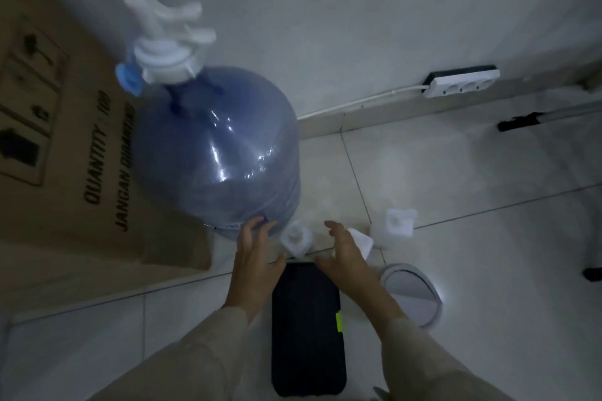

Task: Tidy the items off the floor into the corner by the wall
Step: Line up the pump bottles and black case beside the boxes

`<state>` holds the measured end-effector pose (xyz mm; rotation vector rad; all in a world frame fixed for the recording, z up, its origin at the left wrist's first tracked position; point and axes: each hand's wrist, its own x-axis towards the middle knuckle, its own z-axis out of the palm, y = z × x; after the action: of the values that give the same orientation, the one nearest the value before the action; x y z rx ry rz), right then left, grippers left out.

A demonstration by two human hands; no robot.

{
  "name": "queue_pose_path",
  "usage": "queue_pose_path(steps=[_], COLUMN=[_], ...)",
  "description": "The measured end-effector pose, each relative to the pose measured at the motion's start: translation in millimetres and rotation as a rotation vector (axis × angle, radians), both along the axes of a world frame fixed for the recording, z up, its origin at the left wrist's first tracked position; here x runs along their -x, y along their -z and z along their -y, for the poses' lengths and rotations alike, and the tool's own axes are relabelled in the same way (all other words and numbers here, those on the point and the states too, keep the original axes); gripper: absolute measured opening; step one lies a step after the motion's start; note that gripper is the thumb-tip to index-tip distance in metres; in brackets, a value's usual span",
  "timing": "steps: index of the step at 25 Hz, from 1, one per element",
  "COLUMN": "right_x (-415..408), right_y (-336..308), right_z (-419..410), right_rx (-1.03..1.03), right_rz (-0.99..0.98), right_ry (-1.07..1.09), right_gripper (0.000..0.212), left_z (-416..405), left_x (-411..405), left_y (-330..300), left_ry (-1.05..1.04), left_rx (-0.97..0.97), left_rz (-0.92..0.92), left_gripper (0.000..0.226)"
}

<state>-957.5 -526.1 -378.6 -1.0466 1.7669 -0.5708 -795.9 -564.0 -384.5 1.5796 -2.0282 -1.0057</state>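
— White small bottle (295,238) stands upright on the floor between both hands, beside the water jug (218,153)?
— Yes; left hand (252,265) and right hand (347,257) spread, empty, equally near.

A dim corner of a home, by the look of what we see on the floor.

We see pale glossy floor tiles (456,179) meeting a plain white painted wall (325,10), with a large blue translucent plastic water jug (221,153) topped by a white plastic hand pump (166,39) standing beside a brown printed cardboard carton (71,140). We also note a white multi-socket power strip (462,81) lying along the skirting with its white cable (358,102), and small white plastic bottles (395,225) set on the tiles.
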Motion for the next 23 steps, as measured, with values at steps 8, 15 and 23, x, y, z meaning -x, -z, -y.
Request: queue_pose_path(steps=[8,15,23], right_x=[-25.0,-45.9,-143.7], right_y=[151.0,168.3,130.2], right_z=[14.1,15.9,9.0], right_rx=[0.372,0.591,0.546], right_rz=[0.012,0.03,0.001], right_ry=[-0.043,-0.103,-0.602], right_gripper=[0.064,0.069,0.053], left_z=[12.7,9.9,-49.9], left_x=[13.7,-16.6,-152.2], left_y=[161.9,165.8,125.3], left_ry=[0.181,0.091,-0.141], left_rx=[-0.029,0.123,0.133], left_rz=[-0.258,-0.385,-0.402], left_gripper=[0.097,0.088,0.074])
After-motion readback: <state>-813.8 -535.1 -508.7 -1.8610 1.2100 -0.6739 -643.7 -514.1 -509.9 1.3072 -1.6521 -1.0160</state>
